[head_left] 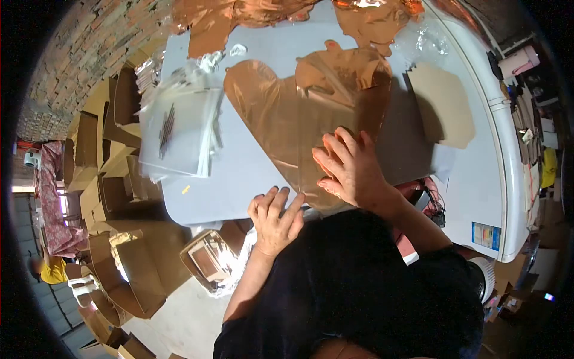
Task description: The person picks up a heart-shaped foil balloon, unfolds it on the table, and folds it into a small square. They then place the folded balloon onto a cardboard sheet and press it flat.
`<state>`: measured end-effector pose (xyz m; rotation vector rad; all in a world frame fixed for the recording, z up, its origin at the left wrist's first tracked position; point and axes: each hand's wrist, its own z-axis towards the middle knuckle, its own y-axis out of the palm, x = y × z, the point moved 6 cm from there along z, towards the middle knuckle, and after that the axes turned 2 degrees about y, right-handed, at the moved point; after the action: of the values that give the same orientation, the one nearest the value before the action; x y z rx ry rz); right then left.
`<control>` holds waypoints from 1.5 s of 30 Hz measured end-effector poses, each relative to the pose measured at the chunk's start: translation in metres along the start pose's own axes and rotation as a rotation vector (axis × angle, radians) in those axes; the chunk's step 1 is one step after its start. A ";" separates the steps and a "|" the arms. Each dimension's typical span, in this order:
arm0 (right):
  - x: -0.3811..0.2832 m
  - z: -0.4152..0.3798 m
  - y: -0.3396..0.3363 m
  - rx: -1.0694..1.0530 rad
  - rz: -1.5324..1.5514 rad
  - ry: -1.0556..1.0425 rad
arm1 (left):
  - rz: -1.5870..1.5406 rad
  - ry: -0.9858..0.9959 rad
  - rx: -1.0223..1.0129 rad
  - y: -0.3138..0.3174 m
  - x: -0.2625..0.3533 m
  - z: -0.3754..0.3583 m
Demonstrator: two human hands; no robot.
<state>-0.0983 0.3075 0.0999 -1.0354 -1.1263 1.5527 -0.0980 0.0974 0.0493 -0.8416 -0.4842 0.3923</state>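
A flat copper-coloured foil balloon (269, 116), folded down its middle, lies on the white table in front of me. My right hand (350, 170) rests over its lower right part with the fingers a little apart. Near its lower left edge is my left hand (276, 218), fingers stretched and bent slightly, at the table's front edge. Neither hand shows anything gripped in it. To the left is a stack of clear plastic bags (182, 128). A brown cardboard sheet (445, 107) lies to the right.
More copper foil (245, 18) is heaped at the far edge of the table (200, 200). Open cardboard boxes (134, 263) crowd the floor on the left. A small box (209, 257) stands by the front edge. A person in yellow (52, 270) is far left.
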 end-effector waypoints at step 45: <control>0.096 0.102 0.059 -0.037 0.056 0.144 | -0.096 0.142 -0.370 0.048 0.000 0.102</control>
<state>-0.2279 0.3725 0.0558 -1.1930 -1.0374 1.4799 -0.1609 0.1892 0.0697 -1.1900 -0.4699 0.1528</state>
